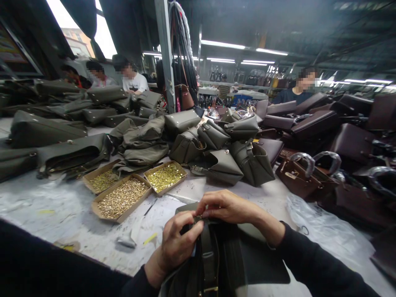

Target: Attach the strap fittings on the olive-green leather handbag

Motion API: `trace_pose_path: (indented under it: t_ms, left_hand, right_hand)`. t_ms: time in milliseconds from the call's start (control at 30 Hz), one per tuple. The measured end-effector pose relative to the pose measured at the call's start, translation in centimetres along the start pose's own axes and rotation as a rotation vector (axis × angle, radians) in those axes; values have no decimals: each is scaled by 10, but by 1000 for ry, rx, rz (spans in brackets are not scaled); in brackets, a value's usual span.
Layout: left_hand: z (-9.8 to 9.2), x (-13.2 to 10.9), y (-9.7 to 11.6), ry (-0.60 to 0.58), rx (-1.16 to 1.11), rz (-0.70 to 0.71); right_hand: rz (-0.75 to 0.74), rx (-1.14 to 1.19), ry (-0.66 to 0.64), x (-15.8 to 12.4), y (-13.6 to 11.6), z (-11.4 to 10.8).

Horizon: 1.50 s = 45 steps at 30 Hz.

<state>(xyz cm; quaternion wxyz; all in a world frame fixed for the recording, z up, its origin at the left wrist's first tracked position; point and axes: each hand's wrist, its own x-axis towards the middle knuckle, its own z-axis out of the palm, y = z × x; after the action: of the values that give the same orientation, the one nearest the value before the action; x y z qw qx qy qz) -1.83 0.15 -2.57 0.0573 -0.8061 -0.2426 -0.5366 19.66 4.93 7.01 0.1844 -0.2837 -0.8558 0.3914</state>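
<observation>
A dark olive handbag lies in front of me on the work table, its strap running toward my body. My left hand is closed in a pinch at the bag's upper edge, by the far end of the strap. From the right, my right hand reaches over the bag, thumb and fingers pinched together at the same spot. A tiny metal fitting shows between the fingertips of both hands. The fingers cover most of it, so its kind cannot be made out.
Beyond my left hand stand cardboard trays of small gold metal pieces and yellow-gold pieces. Olive bags pile up behind, dark brown bags at right. Clear plastic lies on the table. Several people sit farther back.
</observation>
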Motion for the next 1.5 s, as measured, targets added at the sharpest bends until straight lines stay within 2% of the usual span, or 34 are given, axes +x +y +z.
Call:
trace_pose_path:
  t_ms: [67, 233, 400, 567, 933, 1100, 1367, 1433, 1500]
  left_hand:
    - [1, -1, 0, 2, -2, -2]
    - [5, -2, 0, 7, -18, 28]
    - [4, -5, 0, 22, -11, -17]
    - [2, -3, 0, 9, -31, 14]
    - [3, -6, 0, 21, 16, 27]
    - [1, -2, 1, 32, -11, 26]
    - [0, -2, 3, 34, -29, 10]
    - [-1, -1, 0, 30, -26, 9]
    - [-3, 1, -5, 44, 10, -38]
  right_hand:
    - [0, -37, -6, 0, -1, 0]
    - [49, -298, 11, 2, -6, 4]
    - [20, -82, 7, 2, -4, 1]
    - [-16, -135, 18, 1, 1, 3]
    - [-23, -575, -36, 3, -19, 11]
    - [-18, -559, -31, 10, -15, 14]
    - [74, -527, -36, 17, -6, 20]
    - [103, -555, -5, 16, -7, 20]
    - [119, -584, 115, 11, -14, 15]
